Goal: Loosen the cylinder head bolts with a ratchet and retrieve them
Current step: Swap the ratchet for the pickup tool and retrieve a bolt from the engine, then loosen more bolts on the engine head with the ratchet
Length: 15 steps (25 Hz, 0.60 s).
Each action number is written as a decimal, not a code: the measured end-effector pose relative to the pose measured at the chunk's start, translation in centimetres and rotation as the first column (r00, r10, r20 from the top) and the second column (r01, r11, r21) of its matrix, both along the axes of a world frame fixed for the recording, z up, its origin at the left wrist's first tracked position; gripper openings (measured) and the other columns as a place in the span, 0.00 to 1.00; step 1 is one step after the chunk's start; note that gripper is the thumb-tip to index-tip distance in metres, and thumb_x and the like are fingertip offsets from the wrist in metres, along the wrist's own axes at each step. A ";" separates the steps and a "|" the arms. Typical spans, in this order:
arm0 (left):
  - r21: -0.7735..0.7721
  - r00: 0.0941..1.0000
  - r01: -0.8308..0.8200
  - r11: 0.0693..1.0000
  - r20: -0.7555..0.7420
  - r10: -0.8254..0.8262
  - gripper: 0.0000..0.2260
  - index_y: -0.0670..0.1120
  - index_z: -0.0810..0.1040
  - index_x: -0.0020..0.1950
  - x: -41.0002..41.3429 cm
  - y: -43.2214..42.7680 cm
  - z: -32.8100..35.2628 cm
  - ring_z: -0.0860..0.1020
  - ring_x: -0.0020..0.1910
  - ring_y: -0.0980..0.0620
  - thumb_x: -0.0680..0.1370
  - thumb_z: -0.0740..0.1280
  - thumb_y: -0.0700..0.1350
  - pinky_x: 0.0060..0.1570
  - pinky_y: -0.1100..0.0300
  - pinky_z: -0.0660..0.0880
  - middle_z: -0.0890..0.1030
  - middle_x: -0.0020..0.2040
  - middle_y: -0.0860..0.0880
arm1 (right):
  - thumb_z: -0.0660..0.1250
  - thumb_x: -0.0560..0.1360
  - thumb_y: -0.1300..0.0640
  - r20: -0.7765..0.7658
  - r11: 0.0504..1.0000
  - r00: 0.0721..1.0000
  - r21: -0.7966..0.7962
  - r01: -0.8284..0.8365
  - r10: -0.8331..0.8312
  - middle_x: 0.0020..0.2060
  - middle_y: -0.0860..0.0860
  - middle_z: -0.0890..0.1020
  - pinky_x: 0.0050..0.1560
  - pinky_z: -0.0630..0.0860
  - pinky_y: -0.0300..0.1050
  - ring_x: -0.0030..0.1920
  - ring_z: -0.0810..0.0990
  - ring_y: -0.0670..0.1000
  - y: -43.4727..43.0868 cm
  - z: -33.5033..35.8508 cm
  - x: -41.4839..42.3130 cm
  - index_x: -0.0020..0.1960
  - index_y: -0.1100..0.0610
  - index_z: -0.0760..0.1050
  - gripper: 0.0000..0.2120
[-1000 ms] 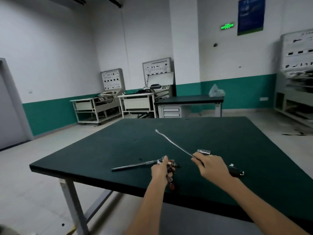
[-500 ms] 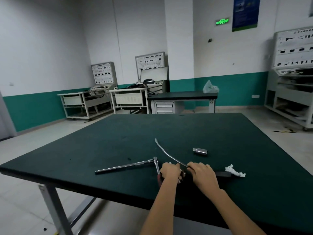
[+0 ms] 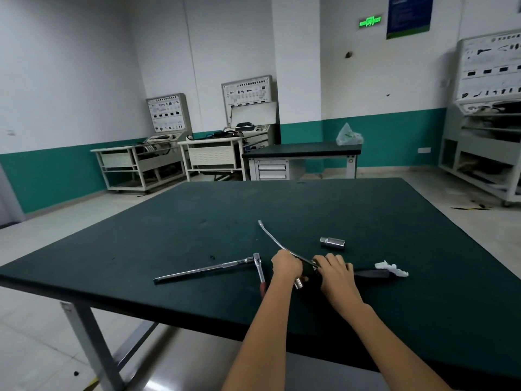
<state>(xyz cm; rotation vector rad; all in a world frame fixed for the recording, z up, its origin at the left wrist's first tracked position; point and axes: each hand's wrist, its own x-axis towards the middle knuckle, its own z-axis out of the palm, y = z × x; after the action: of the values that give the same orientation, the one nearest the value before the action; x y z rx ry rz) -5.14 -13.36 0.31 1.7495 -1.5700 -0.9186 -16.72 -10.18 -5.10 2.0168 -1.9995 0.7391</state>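
Observation:
On the dark green table [image 3: 197, 227] lies a chrome ratchet [image 3: 258, 267] with a red grip, its head touching a long extension bar [image 3: 203, 270] that points left. A curved chrome bar [image 3: 272, 239] with a black handle [image 3: 369, 275] runs from the table's middle to my hands. My left hand [image 3: 286, 266] curls round the bar where the chrome ends. A small chrome socket [image 3: 298, 283] shows under this hand. My right hand [image 3: 334, 270] grips the black handle just to the right. No bolts or cylinder head are in view.
A larger chrome socket [image 3: 332, 243] lies beyond my right hand. A white rag [image 3: 390, 268] sits at the black handle's end. Behind stand a second bench [image 3: 301, 150], trolleys [image 3: 141, 165] and a shelf rack [image 3: 485, 136]. The table's near edge is close to me.
My left hand has let go of the ratchet, which now lies to its left. The curved bar has come down to the table, and both hands have closed together on it.

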 end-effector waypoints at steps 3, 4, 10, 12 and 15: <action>-0.027 1.000 0.001 1.000 0.000 -0.001 0.07 0.39 0.73 0.46 0.0 0.4 0.6 0.78 0.54 0.42 0.81 0.60 0.41 0.48 0.57 0.72 0.77 0.57 0.39 | 0.55 0.78 0.58 0.020 0.999 0.999 0.017 0.045 -0.046 0.58 0.49 0.70 0.56 0.61 0.44 0.58 0.66 0.51 0.0 -0.2 0.1 0.66 0.53 0.65 0.16; -0.042 1.000 0.005 0.999 -0.006 -0.005 0.09 0.39 0.71 0.43 0.1 0.6 0.8 0.78 0.55 0.42 0.81 0.61 0.41 0.46 0.58 0.71 0.77 0.58 0.38 | 0.55 0.78 0.58 0.011 0.998 0.998 0.015 0.056 -0.057 0.59 0.50 0.69 0.58 0.62 0.44 0.59 0.67 0.52 0.1 -0.2 0.2 0.66 0.54 0.64 0.16; -0.082 0.924 -0.019 0.996 -0.381 -0.014 0.06 0.37 0.73 0.55 3.7 1.5 0.5 0.81 0.33 0.42 0.82 0.60 0.38 0.33 0.52 0.80 0.78 0.46 0.37 | 0.64 0.65 0.70 0.100 0.944 0.994 -0.329 0.001 0.033 0.48 0.57 0.78 0.49 0.72 0.53 0.47 0.77 0.59 2.4 1.5 2.4 0.55 0.64 0.75 0.19; -0.049 0.871 -0.087 0.995 -0.488 0.053 0.05 0.38 0.71 0.52 6.4 1.7 0.4 0.77 0.23 0.48 0.82 0.60 0.39 0.21 0.58 0.73 0.78 0.37 0.39 | 0.59 0.67 0.67 0.092 0.921 0.971 -0.348 -0.177 0.221 0.42 0.57 0.77 0.44 0.72 0.53 0.42 0.75 0.59 3.4 2.0 5.8 0.46 0.62 0.76 0.11; 0.042 0.860 -0.181 0.983 -0.478 0.179 0.09 0.40 0.72 0.44 10.8 2.0 -0.4 0.68 0.17 0.53 0.81 0.63 0.43 0.18 0.66 0.63 0.78 0.32 0.41 | 0.55 0.76 0.59 0.091 0.968 0.964 -0.022 -0.250 0.251 0.49 0.57 0.76 0.55 0.69 0.50 0.51 0.72 0.57 2.6 2.6 11.5 0.52 0.62 0.72 0.11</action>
<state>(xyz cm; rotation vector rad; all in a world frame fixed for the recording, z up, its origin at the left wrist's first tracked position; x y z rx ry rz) 5.69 -11.40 -0.06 1.4821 -1.0651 -1.1453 -5.21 -7.57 -2.47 2.2970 -1.7999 0.9073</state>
